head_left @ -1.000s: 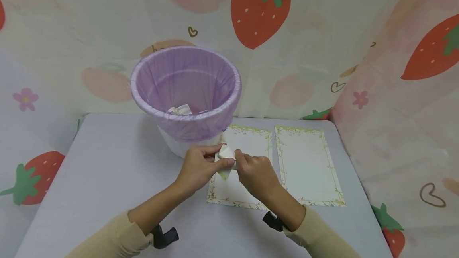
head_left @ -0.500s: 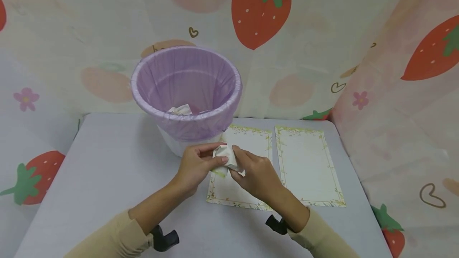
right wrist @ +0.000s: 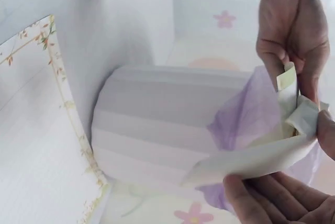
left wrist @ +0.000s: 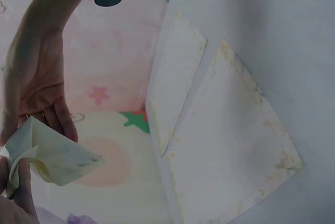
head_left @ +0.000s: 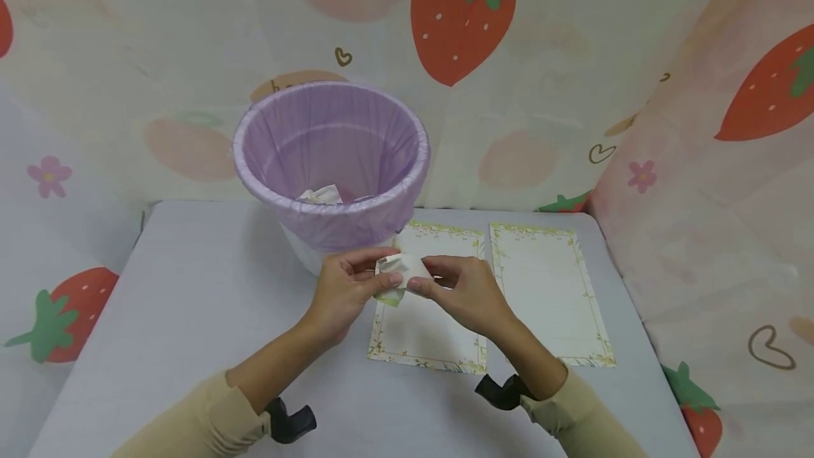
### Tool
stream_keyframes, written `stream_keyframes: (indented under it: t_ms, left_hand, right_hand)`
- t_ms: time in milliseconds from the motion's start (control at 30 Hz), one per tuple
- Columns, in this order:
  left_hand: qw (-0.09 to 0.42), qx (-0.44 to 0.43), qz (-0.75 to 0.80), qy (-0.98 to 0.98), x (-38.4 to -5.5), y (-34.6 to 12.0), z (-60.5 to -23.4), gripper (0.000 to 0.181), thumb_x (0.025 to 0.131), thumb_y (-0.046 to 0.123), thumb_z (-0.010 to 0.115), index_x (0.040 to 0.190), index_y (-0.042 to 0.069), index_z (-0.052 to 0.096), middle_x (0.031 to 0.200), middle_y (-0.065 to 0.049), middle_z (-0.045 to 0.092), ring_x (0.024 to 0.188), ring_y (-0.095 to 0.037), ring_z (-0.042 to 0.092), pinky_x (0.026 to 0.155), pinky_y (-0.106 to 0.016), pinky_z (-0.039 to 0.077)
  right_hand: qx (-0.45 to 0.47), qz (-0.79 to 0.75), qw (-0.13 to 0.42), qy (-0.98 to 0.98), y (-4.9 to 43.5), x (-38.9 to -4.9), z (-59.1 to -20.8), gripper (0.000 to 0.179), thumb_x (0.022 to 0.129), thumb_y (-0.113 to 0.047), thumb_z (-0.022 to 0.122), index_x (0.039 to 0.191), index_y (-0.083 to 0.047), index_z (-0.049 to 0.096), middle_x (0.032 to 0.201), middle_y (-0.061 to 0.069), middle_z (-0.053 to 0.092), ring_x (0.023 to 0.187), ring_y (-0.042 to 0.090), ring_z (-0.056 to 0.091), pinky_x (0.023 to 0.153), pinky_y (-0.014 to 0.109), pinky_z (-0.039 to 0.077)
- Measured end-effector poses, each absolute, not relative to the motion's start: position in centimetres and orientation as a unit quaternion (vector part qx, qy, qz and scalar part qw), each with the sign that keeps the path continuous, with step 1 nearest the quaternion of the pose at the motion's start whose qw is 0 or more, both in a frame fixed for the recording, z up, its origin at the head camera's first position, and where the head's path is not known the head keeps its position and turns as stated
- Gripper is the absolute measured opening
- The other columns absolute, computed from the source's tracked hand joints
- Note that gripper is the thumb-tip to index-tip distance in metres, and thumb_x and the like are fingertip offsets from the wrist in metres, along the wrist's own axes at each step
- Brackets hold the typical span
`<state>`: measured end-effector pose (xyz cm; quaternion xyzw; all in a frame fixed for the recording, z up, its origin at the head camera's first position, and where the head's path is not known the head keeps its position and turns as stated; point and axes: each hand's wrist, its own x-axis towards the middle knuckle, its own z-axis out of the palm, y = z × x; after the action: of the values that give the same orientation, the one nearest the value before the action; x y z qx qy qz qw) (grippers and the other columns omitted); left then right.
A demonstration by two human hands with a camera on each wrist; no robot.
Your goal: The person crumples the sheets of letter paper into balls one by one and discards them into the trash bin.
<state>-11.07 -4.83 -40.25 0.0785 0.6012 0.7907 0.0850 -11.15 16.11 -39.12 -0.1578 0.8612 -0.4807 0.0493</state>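
Centre of frame, left hand [head_left: 337, 295] and right hand [head_left: 470, 295] both pinch the crumpled paper [head_left: 410, 267]; we see the right grip has just shifted slightly up and rightward, so we judge folding unfinished; lined bin [head_left: 337, 221] stands upper middle, behind

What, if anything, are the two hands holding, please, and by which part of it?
A folded, crumpled piece of paper: in the head view, the left hand pinches its left side and the right hand its right side.
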Motion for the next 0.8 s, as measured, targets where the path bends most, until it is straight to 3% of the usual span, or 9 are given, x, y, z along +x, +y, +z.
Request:
stream_keyframes:
  t_ms: [233, 400, 600, 800]
  left_hand:
    - [0.069, 0.119, 0.817, 0.560, -10.6, -4.6, -40.1, 0.040, 0.083, -0.015, 0.071, 0.121, -0.019, 0.059, 0.103, -0.006, 0.073, 0.087, -0.015, 0.071, 0.075, -0.028, 0.059]
    - [0.069, 0.126, 0.828, 0.541, -10.5, -4.5, -40.3, 0.038, 0.081, -0.014, 0.073, 0.118, -0.016, 0.062, 0.101, -0.004, 0.074, 0.088, -0.016, 0.071, 0.075, -0.028, 0.059]
    - [0.061, 0.147, 0.820, 0.549, -10.7, -4.4, -40.2, 0.036, 0.080, -0.010, 0.076, 0.114, -0.012, 0.066, 0.101, -0.004, 0.073, 0.089, -0.017, 0.070, 0.077, -0.029, 0.059]
    - [0.008, 0.174, 0.749, 0.639, -11.2, -4.8, -40.2, 0.030, 0.079, -0.004, 0.081, 0.107, -0.006, 0.072, 0.103, -0.001, 0.071, 0.093, -0.015, 0.066, 0.080, -0.030, 0.057]
  right_hand:
    - [-0.188, -0.568, 0.093, 0.796, 16.2, -10.9, -38.4, 0.039, 0.093, -0.022, 0.072, 0.125, 0.000, 0.066, 0.113, 0.011, 0.072, 0.101, 0.020, 0.071, 0.086, 0.031, 0.056]
    - [-0.181, -0.616, 0.120, 0.757, 16.2, -10.6, -37.7, 0.035, 0.094, -0.014, 0.071, 0.123, 0.005, 0.065, 0.110, 0.015, 0.072, 0.097, 0.024, 0.072, 0.085, 0.034, 0.057]
    - [-0.184, -0.651, 0.109, 0.729, 16.2, -10.4, -37.0, 0.033, 0.092, -0.006, 0.071, 0.120, 0.009, 0.064, 0.106, 0.019, 0.072, 0.091, 0.027, 0.072, 0.082, 0.037, 0.058]
    - [-0.194, -0.646, 0.094, 0.732, 16.2, -10.4, -37.1, 0.032, 0.091, -0.003, 0.071, 0.119, 0.010, 0.064, 0.104, 0.019, 0.072, 0.089, 0.026, 0.073, 0.080, 0.037, 0.059]
